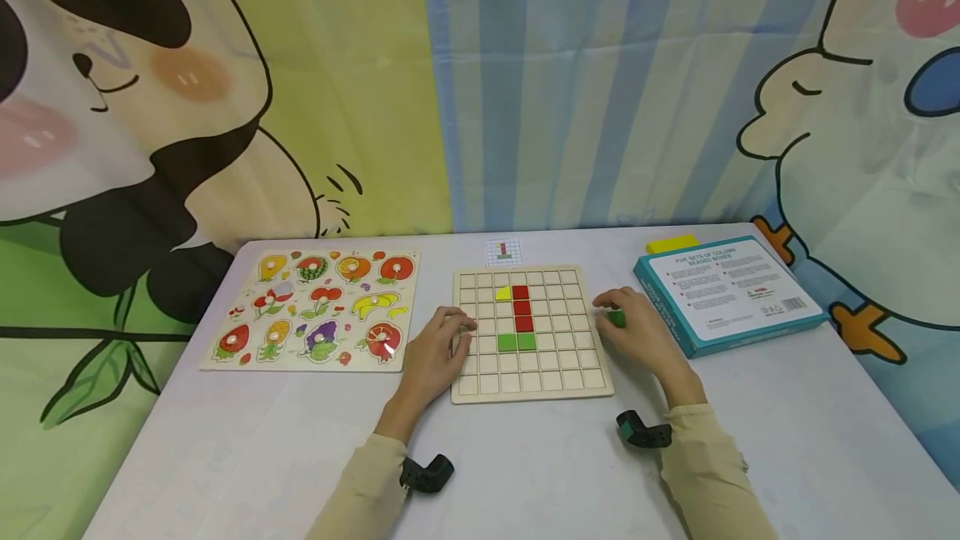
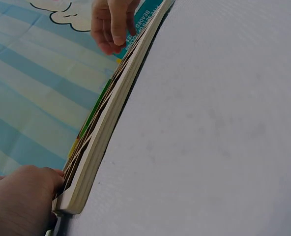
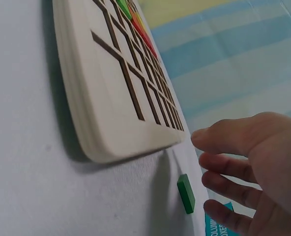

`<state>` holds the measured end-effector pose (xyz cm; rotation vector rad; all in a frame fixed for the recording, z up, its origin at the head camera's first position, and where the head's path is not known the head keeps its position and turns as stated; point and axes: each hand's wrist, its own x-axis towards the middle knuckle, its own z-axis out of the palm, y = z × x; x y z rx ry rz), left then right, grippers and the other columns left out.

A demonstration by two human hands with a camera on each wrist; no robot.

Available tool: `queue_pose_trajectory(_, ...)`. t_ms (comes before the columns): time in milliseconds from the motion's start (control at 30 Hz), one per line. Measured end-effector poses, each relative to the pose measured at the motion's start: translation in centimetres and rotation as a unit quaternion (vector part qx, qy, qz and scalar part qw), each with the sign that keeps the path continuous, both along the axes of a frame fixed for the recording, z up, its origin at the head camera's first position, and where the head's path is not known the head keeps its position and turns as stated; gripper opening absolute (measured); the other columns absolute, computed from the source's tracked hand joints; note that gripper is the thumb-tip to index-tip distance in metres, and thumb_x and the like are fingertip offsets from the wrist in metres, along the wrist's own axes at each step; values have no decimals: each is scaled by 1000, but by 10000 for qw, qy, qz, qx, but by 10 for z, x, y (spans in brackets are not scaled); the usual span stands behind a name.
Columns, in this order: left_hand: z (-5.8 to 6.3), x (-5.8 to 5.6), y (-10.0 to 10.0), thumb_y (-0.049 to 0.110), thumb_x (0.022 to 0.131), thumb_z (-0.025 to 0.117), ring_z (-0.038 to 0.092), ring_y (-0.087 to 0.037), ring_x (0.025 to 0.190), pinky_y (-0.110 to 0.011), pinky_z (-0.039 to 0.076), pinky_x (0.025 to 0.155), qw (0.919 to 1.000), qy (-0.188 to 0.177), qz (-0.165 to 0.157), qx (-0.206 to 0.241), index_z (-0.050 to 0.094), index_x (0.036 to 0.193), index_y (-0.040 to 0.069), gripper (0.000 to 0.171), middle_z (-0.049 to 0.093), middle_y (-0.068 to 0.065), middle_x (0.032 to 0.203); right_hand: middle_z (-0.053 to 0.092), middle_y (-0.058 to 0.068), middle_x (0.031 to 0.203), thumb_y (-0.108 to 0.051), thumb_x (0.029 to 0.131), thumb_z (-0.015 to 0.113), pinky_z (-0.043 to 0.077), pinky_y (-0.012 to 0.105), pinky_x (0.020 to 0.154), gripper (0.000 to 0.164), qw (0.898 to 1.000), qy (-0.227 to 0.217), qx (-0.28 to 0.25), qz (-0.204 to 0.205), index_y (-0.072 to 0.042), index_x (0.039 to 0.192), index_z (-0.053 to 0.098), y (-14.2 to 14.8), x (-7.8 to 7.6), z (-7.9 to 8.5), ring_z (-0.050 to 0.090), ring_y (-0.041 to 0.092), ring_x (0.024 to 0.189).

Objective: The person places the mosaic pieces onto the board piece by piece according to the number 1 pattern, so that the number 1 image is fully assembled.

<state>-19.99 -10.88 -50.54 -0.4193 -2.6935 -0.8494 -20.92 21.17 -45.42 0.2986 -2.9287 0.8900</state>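
A wooden grid board [image 1: 480,386] lies on the table in the middle of the head view. Set in it are a yellow piece [image 1: 503,293], red squares [image 1: 521,307] in a column and two green squares [image 1: 517,342] below. My left hand [image 1: 437,357] rests at the board's left edge, fingertips touching it; the left wrist view shows that hand [image 2: 25,199] beside the board's corner. To the right of the board, my right hand [image 1: 633,332] hovers over a loose green block [image 1: 617,318]. In the right wrist view its fingers are spread, apart from the green block [image 3: 186,193].
Behind the board lies a small pattern card [image 1: 503,252]. A fruit puzzle board [image 1: 307,307] is at left. On the right are a teal box [image 1: 735,294] and a yellow object [image 1: 671,244] behind it. A printed curtain [image 1: 585,90] hangs along the table's far edge.
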Motion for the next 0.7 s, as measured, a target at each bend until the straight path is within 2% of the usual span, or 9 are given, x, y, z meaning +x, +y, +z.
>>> queue_pose_trajectory(200, 1, 1, 0, 22, 89, 62, 63, -12, 96, -22, 43, 59, 10000, -14, -1, -24, 67, 103, 25, 15, 56, 8, 119, 54, 21, 121, -12, 87, 62, 37, 55, 98, 29, 9996, -44, 156, -218, -2, 114, 61, 8, 1, -1, 49, 39, 116)
queue_pose_trajectory(533, 0, 0, 0, 21, 89, 61, 61, -9, 87, -21, 40, 56, 10000, 29, -5, -18, 67, 102, 25, 15, 56, 8, 119, 53, 24, 119, -10, 84, 66, 42, 49, 85, 32, 9984, -316, 342, -311, -3, 114, 62, 10, 3, -2, 50, 36, 103)
queue_pose_trajectory(700, 0, 0, 0, 21, 89, 61, 63, -11, 94, -22, 43, 59, 10000, 2, -3, 4, 67, 102, 24, 15, 56, 8, 119, 54, 23, 117, -10, 83, 66, 42, 48, 82, 29, 9977, -327, 436, -402, -3, 111, 63, 10, 4, -2, 50, 34, 98)
